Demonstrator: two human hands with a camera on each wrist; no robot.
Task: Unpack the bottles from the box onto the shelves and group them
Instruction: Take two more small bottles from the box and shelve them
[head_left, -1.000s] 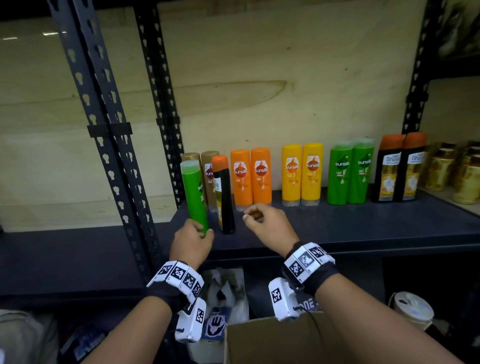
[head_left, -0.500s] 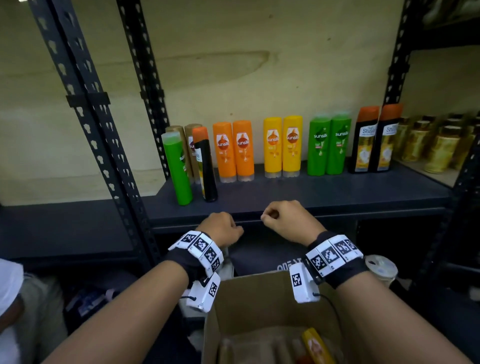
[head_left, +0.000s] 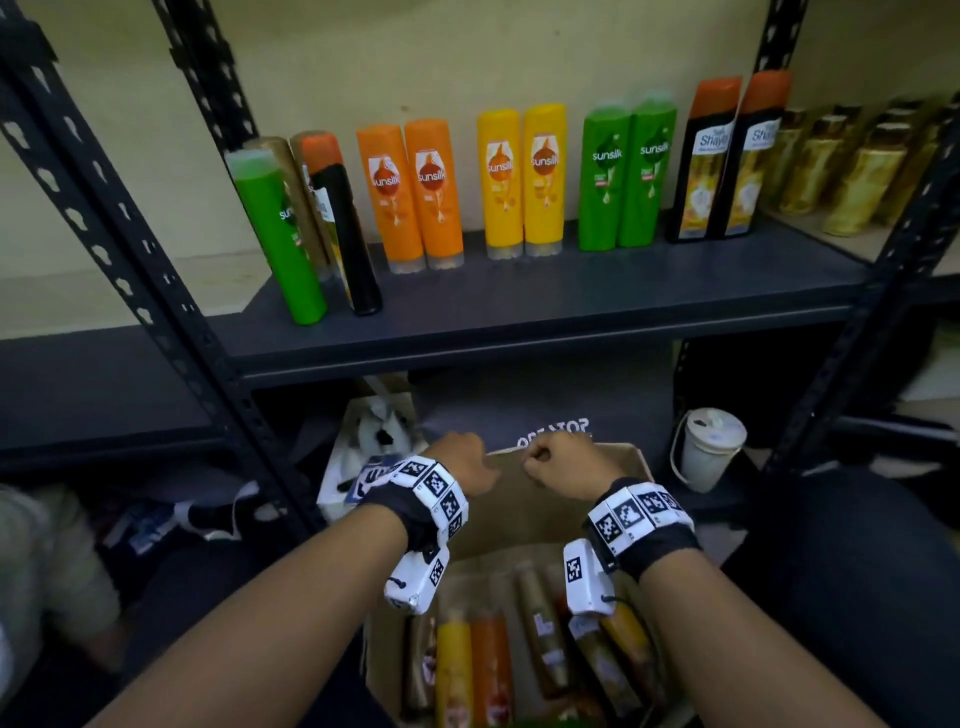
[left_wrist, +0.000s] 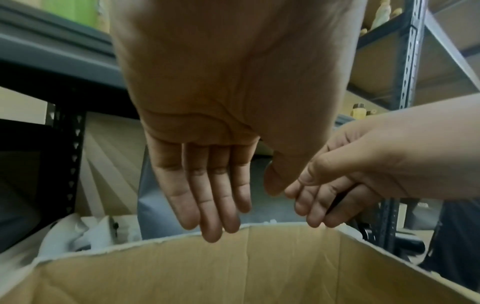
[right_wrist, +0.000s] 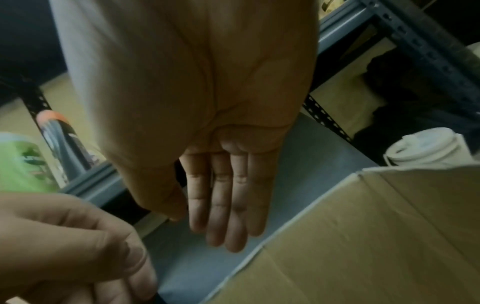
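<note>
My left hand (head_left: 460, 462) hangs over the far rim of the box (head_left: 524, 506), fingers straight and loose, holding nothing. Just beside it my right hand (head_left: 558, 462) is the same, fingers extended and empty. The bottles in the box (head_left: 488, 670) lie below and behind both hands, back toward my body, under my wrists. They lie flat, long axes running from me toward the shelf (head_left: 545, 306), side by side. The yellow and orange ones sit under my left wrist, the gold ones under my right, so I judge each hand has to draw back and drop down to its own side.
</note>
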